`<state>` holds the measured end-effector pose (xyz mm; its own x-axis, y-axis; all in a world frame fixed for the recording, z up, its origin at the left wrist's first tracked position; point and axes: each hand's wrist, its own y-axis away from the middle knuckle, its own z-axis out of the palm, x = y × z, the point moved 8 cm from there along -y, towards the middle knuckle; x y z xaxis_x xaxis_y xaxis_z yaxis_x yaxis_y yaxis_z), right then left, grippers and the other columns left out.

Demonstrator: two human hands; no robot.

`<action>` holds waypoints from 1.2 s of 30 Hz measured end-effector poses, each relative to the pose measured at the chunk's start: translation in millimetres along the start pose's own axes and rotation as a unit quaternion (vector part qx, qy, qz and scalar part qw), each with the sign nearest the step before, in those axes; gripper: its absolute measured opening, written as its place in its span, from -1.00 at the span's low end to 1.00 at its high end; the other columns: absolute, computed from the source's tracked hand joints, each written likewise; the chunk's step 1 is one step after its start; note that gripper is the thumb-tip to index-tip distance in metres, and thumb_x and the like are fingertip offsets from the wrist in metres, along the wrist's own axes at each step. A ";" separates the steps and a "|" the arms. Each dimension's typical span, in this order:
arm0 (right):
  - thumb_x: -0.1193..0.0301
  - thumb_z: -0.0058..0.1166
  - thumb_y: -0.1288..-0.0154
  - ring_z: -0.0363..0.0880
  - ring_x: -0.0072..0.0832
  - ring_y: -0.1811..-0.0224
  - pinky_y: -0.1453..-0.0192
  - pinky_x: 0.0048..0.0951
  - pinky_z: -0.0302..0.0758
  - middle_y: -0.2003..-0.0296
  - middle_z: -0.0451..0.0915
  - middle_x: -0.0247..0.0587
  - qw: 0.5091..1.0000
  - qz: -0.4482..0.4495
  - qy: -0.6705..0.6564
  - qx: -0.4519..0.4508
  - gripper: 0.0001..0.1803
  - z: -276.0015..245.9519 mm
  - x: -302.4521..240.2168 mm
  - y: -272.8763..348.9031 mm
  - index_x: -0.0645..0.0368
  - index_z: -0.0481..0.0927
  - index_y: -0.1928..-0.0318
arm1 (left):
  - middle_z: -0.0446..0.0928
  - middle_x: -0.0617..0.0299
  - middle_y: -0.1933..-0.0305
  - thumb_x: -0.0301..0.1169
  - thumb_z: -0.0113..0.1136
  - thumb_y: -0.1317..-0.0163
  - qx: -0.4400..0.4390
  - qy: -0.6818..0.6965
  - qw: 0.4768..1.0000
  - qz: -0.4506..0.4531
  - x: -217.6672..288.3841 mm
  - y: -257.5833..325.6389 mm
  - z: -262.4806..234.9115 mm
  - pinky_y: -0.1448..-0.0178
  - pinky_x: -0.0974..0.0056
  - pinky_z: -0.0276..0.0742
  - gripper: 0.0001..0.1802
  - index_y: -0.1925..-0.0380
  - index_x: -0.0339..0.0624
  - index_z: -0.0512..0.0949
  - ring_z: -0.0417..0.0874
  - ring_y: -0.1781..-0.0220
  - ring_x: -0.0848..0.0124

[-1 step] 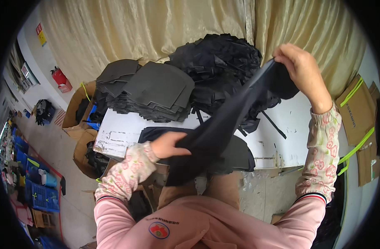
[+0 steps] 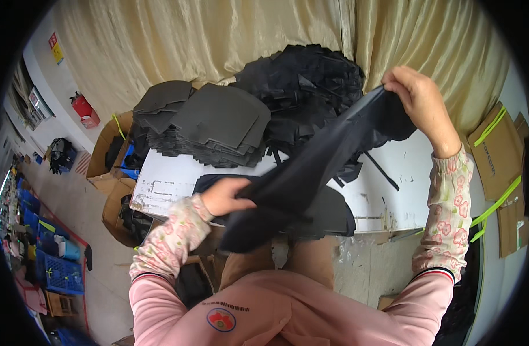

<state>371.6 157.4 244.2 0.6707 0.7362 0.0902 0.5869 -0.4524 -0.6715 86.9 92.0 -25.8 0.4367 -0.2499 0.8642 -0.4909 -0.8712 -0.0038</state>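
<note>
A long piece of black fabric (image 2: 299, 179) stretches slantwise between my hands above the table's near edge. My right hand (image 2: 417, 95), raised at the far right, pinches its upper corner. Lower down on the left, my left hand (image 2: 225, 197) holds the fabric's edge between thumb and fingers; the fingertips are partly hidden. Under the fabric, dark flat pieces (image 2: 333, 216) lie at the table's near edge. Behind it rises a large heap of black fabric pieces (image 2: 305, 75), some with loose straps. To the heap's left stand stacks of dark grey foam-like sheets (image 2: 218, 118).
The white table (image 2: 160, 187) has worn, stained edges. Open cardboard boxes (image 2: 111, 210) with black material stand at its left. Beige curtains (image 2: 206, 34) hang behind. Flattened cardboard (image 2: 495, 167) with yellow-green straps leans at the right. Blue crates (image 2: 62, 271) stand far left.
My left hand has shifted slightly left and up with the fabric's edge. The fabric's lower end has swung left. My right hand has barely moved.
</note>
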 end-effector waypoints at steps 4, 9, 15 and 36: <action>0.56 0.12 -0.14 0.55 -0.12 0.32 0.25 -0.33 0.47 0.40 0.56 -0.11 0.993 0.070 -0.084 -0.048 -0.92 49.2 32.7 64.1 0.25 0.51 0.33 | 0.42 0.42 0.49 -0.56 0.32 -0.04 0.197 -0.095 0.975 -0.046 -51.8 41.5 -85.7 0.41 0.48 0.34 -0.84 0.42 -0.24 0.50 0.37 0.50 0.68; 0.65 0.14 -0.09 0.57 -0.17 0.33 0.26 -0.34 0.49 0.39 0.52 -0.13 0.983 0.099 -0.144 -0.053 -0.89 107.8 13.9 136.0 0.27 0.52 0.34 | 0.45 0.19 0.44 -0.67 0.20 0.07 0.281 -0.218 0.934 0.020 -36.4 74.9 -122.9 0.24 0.36 0.41 -0.83 0.43 -0.28 0.48 0.53 0.36 0.33; 0.73 0.07 0.09 0.51 -0.22 0.32 0.26 -0.31 0.46 0.43 0.46 -0.18 0.990 0.086 -0.105 -0.028 -0.79 120.9 -23.3 185.1 0.21 0.52 0.40 | 0.47 0.09 0.38 -0.74 0.16 0.19 0.273 -0.300 0.914 0.000 -62.0 87.8 -98.0 0.20 0.22 0.48 -0.73 0.40 -0.26 0.50 0.57 0.28 0.10; 0.71 0.08 0.02 0.46 -0.21 0.29 0.18 -0.29 0.38 0.41 0.45 -0.18 0.987 0.152 -0.039 0.023 -0.79 121.7 3.9 193.7 0.19 0.55 0.35 | 0.50 0.09 0.33 -0.72 0.18 0.18 0.350 -0.295 0.889 0.015 -71.8 57.2 -101.8 0.13 0.20 0.49 -0.71 0.38 -0.23 0.51 0.58 0.20 0.08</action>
<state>432.7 133.8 25.1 0.7745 0.6073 -0.1771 0.3417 -0.6372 -0.6909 -49.3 103.2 -36.9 0.8516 -0.2763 0.4455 -0.0096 -0.8580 -0.5136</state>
